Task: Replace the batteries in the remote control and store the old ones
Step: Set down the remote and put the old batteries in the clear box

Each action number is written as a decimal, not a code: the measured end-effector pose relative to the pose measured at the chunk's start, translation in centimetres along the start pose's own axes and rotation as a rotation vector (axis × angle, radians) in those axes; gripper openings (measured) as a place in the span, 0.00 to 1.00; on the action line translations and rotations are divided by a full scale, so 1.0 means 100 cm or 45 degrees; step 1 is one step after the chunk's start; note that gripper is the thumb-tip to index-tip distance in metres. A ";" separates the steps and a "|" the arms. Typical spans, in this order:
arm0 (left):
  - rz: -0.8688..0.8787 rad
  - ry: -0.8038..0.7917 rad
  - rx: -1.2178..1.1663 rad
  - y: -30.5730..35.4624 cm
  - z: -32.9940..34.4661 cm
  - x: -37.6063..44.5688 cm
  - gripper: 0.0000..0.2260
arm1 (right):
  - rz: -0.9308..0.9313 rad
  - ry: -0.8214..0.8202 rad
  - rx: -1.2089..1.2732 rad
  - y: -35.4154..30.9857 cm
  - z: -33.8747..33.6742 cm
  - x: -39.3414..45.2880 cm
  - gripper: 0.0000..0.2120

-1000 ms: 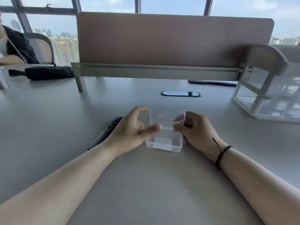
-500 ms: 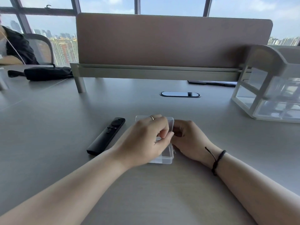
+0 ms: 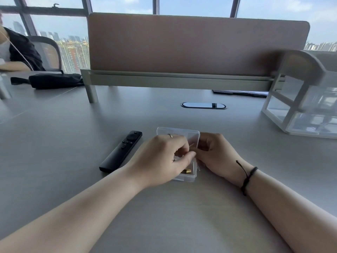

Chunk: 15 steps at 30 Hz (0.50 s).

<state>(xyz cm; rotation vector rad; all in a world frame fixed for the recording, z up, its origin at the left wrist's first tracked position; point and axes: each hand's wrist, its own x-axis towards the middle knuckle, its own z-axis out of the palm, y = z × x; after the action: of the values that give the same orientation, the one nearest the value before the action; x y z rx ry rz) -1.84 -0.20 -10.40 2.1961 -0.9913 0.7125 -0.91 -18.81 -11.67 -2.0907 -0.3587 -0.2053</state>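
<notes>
A small clear plastic box (image 3: 193,177) sits on the desk in front of me, its lid (image 3: 177,132) hinged open towards the back. My left hand (image 3: 162,159) reaches into the box from above with thumb and fingers pinched together; what they pinch is hidden. A gold-tipped battery (image 3: 187,171) lies in the box under that hand. My right hand (image 3: 215,152) grips the box's right side. The black remote control (image 3: 121,151) lies face up just left of the box, untouched.
A clear drawer organiser (image 3: 300,106) stands at the right. A desk divider panel (image 3: 197,44) and a cable grommet (image 3: 203,105) are behind the box. A black pouch (image 3: 54,80) and a seated person (image 3: 16,52) are at the far left.
My left hand moved from beside the box to over and into it, uncovering the remote. The lid tipped farther back. My right hand stayed at the box's right side.
</notes>
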 end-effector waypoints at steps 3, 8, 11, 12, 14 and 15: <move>0.000 0.130 -0.068 -0.001 -0.004 -0.001 0.10 | 0.050 0.083 0.053 0.001 -0.004 0.001 0.01; -0.160 0.311 -0.188 -0.012 -0.005 0.001 0.13 | 0.179 0.253 0.189 0.005 -0.008 0.005 0.05; -0.303 0.270 -0.228 -0.016 -0.004 -0.001 0.13 | 0.198 0.297 0.222 0.005 -0.010 0.006 0.05; -0.369 0.182 -0.226 -0.017 -0.003 -0.002 0.19 | 0.203 0.300 0.239 0.004 -0.010 0.006 0.06; -0.466 -0.086 -0.263 -0.017 -0.001 -0.004 0.39 | 0.223 0.323 0.270 0.003 -0.009 0.006 0.05; -0.479 -0.199 -0.278 -0.015 0.001 -0.005 0.48 | 0.240 0.348 0.275 0.002 -0.009 0.006 0.04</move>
<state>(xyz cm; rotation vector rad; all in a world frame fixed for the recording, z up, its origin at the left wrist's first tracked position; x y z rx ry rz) -0.92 0.77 -11.24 2.1794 -0.6624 0.2514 -0.27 -19.63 -11.20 -1.8407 -0.0169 -0.3210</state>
